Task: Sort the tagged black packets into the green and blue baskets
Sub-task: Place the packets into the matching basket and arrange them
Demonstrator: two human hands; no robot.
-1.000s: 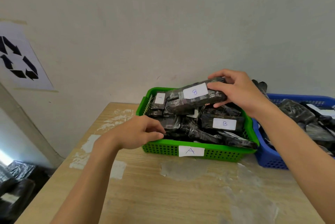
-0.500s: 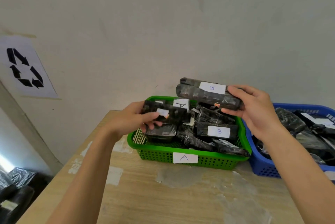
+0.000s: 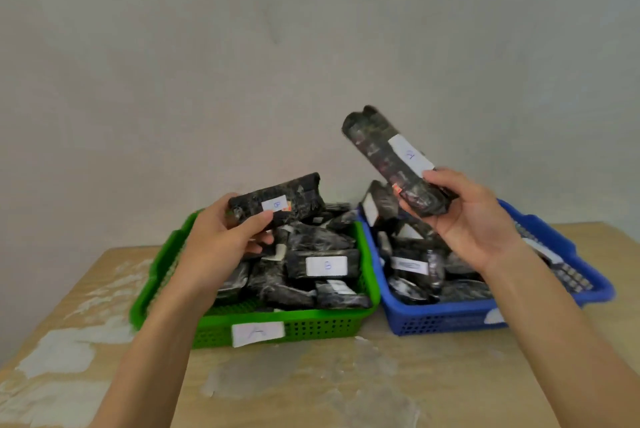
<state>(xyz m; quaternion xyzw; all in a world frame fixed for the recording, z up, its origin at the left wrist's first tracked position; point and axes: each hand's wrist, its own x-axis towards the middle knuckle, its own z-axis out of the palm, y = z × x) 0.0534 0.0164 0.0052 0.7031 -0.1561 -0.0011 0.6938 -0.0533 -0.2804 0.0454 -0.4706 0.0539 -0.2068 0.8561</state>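
Note:
A green basket with a white "A" tag on its front holds several black packets, one tagged "B". To its right stands a blue basket, also piled with black packets. My left hand grips a black packet with a small white tag, held above the green basket's left half. My right hand grips the lower end of a longer tagged black packet, tilted up to the left above the blue basket.
Both baskets stand side by side on a worn wooden table against a plain grey wall. Pale scuffed patches mark the table top in front of and left of the baskets.
My right hand carried the long packet rightward from over the green basket to above the blue one, tilting it up. My left hand lifted its packet higher. The view panned right.

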